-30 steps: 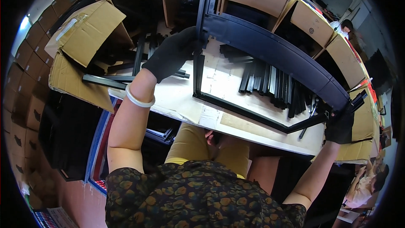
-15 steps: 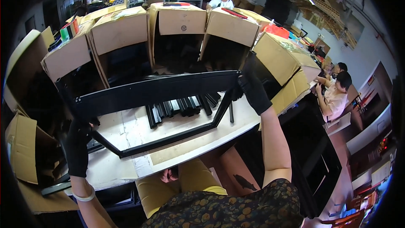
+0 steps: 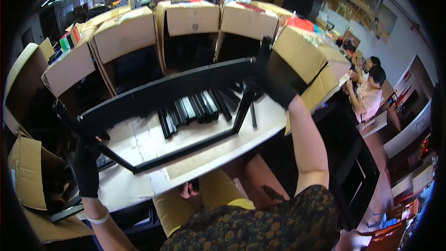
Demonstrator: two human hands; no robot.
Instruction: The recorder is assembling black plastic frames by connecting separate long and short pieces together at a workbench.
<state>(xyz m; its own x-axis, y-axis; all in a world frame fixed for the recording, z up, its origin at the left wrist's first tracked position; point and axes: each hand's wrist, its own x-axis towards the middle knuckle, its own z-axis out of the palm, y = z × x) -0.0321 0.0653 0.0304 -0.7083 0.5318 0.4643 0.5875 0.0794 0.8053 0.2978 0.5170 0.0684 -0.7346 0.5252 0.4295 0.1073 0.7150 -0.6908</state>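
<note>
Black frame is gripped at its left end by the left hand and at its opposite end by the blurred right hand, above the white table, its right end having just been raised, so more tilt is given.

Right hand blurred; left forearm cut off.

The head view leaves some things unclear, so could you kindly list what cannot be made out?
In the head view:
Right hand: exact grip blurred, dark against the black frame.
Left hand: grip lost in darkness beside the frame.
Cardboard boxes: contents hidden by deep shadow.
Left forearm: cut off by the lower edge.
</note>
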